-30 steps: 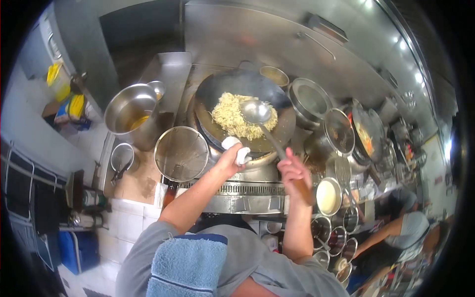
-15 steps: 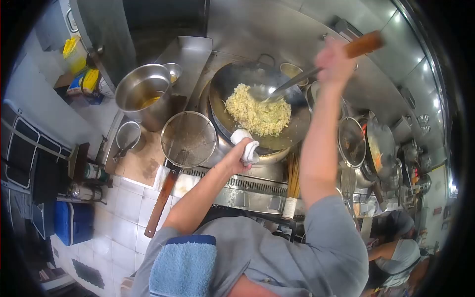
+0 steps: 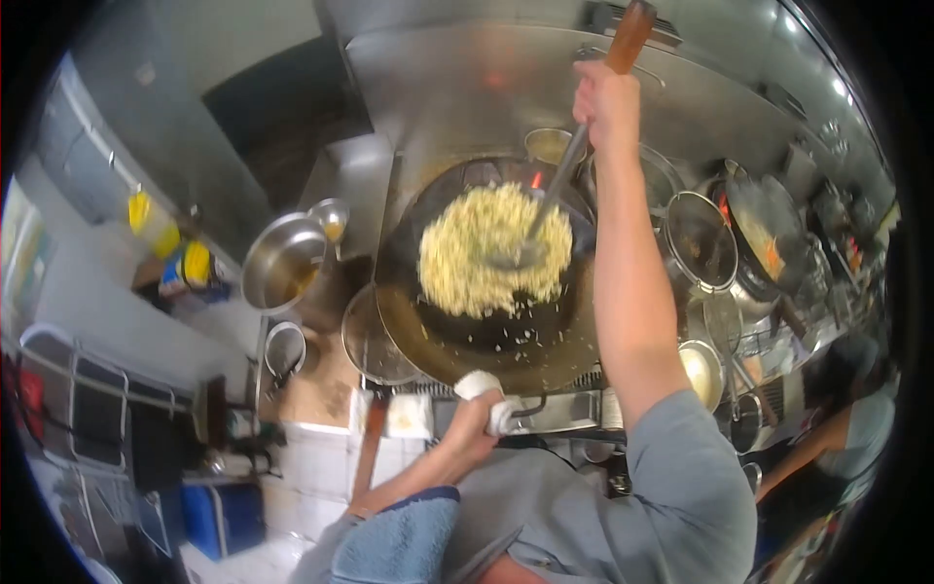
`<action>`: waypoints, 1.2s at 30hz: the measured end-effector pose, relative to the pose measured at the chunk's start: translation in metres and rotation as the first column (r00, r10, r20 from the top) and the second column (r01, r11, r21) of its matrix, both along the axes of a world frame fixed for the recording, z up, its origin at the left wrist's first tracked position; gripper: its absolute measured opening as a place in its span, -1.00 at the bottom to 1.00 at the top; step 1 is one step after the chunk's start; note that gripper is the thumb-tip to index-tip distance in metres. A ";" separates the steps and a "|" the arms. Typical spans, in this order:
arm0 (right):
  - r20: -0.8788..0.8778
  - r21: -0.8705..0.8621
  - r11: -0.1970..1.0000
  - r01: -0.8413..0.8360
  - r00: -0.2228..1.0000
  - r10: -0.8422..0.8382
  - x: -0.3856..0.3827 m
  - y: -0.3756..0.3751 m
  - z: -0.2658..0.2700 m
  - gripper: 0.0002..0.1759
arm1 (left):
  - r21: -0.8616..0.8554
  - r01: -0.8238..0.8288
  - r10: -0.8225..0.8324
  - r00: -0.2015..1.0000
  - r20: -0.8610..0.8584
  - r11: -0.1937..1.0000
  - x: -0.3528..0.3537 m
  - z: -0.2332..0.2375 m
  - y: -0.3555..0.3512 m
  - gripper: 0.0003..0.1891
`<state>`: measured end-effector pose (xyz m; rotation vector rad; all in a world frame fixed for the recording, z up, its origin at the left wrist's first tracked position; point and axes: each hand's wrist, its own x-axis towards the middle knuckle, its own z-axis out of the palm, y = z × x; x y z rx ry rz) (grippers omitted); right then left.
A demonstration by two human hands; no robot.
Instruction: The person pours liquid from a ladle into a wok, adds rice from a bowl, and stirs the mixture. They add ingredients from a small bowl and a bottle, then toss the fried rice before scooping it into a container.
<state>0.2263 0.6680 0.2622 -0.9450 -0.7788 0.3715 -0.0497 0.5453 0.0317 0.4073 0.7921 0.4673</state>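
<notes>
One round black metal wok has slid nearer the person; left hand clamps one white cloth at its rim, right hand one wooden-handled metal ladle over it.

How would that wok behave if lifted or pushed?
Probably heavy: the wok is wide and holds a heap of what looks like fried rice. Its curved sides suggest rocking if pushed. Loosely heaped, the rice might slide if tilted.

The food is pale yellow, the wok blackish-brown, the ladle handle orange-brown, the cloth white.
</notes>
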 end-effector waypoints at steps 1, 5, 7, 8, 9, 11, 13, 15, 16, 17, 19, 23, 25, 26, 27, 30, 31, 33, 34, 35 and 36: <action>0.009 -0.029 0.999 -0.033 0.999 0.034 0.000 -0.016 0.005 -0.84 | -0.023 0.044 -0.044 0.999 0.003 0.999 -0.004 0.002 0.003 -0.74; 0.253 0.082 0.944 0.321 0.909 -0.331 -0.050 0.001 -0.046 -0.83 | -0.001 -0.055 0.055 0.996 -0.065 0.998 0.048 -0.036 0.062 -0.78; 0.170 0.018 0.959 0.282 0.945 -0.281 -0.023 0.021 -0.057 -0.87 | 0.038 -0.082 0.086 0.990 -0.112 0.996 0.038 -0.057 0.035 -0.75; 0.061 -0.086 0.980 0.178 0.983 -0.173 -0.015 0.013 -0.021 -0.90 | 0.053 -0.060 0.065 0.994 -0.091 0.997 0.016 -0.052 0.006 -0.70; 0.038 -0.055 0.995 0.082 0.996 -0.080 -0.011 -0.003 0.000 -0.90 | 0.152 -0.037 0.045 0.998 -0.053 0.988 -0.001 -0.037 -0.016 -0.65; 0.100 0.034 0.998 0.062 0.993 -0.065 -0.021 -0.026 -0.001 -0.88 | 0.045 -0.006 0.006 1.000 0.015 0.999 0.001 -0.026 -0.005 -0.71; 0.240 0.151 0.972 0.181 0.947 -0.214 -0.066 -0.049 -0.043 -0.84 | 0.039 0.000 0.000 1.000 0.020 0.999 0.028 -0.026 0.055 -0.85; 0.209 0.056 0.936 0.346 0.913 -0.350 -0.094 -0.039 -0.063 -0.80 | 0.473 0.137 -0.071 0.985 -0.156 0.870 0.045 -0.049 0.074 -0.86; 0.268 0.096 0.894 0.437 0.854 -0.446 -0.079 -0.011 -0.072 -0.80 | 0.120 0.015 -0.019 0.999 0.029 0.993 0.053 -0.055 0.070 -0.83; 0.266 0.061 0.893 0.447 0.855 -0.446 -0.063 0.005 -0.053 -0.78 | 0.125 0.018 -0.019 1.000 0.008 0.992 0.043 -0.045 0.047 -0.81; 0.290 0.079 0.856 0.511 0.810 -0.510 -0.037 0.015 0.002 -0.73 | 0.102 -0.058 0.053 0.997 0.049 0.993 0.014 -0.054 0.003 -0.76; 0.073 0.199 0.970 0.138 0.985 -0.155 -0.018 0.005 0.080 -0.77 | 0.022 -0.035 0.031 0.987 0.159 0.999 0.015 -0.039 0.057 -0.83; 0.107 0.248 0.968 0.041 0.992 -0.069 -0.030 -0.002 0.082 -0.77 | 0.070 -0.144 0.147 0.989 -0.033 0.987 0.042 -0.030 0.096 -0.89; 0.172 0.257 0.965 0.042 0.981 -0.089 -0.045 -0.014 0.066 -0.74 | 0.114 -0.085 0.094 0.993 -0.077 0.990 0.049 -0.042 0.112 -0.89; 0.234 0.272 0.961 0.042 0.966 -0.108 -0.057 -0.018 0.050 -0.70 | 0.104 -0.060 0.061 0.998 -0.004 0.993 0.055 -0.056 0.122 -0.88; 0.108 0.059 0.998 0.000 0.994 -0.007 -0.047 0.040 -0.090 -0.69 | 0.081 0.079 -0.075 0.996 -0.049 0.994 0.049 -0.048 0.123 -0.89; 0.150 0.021 1.000 0.004 0.989 -0.007 -0.041 0.046 -0.085 -0.69 | 0.052 0.111 -0.106 0.990 -0.095 0.992 0.049 -0.045 0.123 -0.84; 0.285 -0.090 0.992 0.089 0.957 -0.060 -0.035 0.029 -0.053 -0.72 | 0.022 0.258 -0.254 0.960 -0.116 0.966 0.044 -0.065 0.131 -0.80; 0.194 -0.025 1.000 -0.002 0.981 0.007 -0.024 0.024 -0.040 -0.77 | 0.030 0.320 -0.315 0.943 -0.111 0.947 0.047 -0.070 0.140 -0.78; 0.179 0.015 1.000 -0.001 0.984 -0.002 -0.023 0.008 -0.031 -0.79 | 0.009 0.319 -0.312 0.931 -0.191 0.948 0.043 -0.053 0.136 -0.73; 0.150 0.077 0.997 0.015 0.988 -0.026 -0.020 -0.010 -0.041 -0.79 | 0.010 0.313 -0.306 0.934 -0.182 0.950 0.038 -0.057 0.130 -0.73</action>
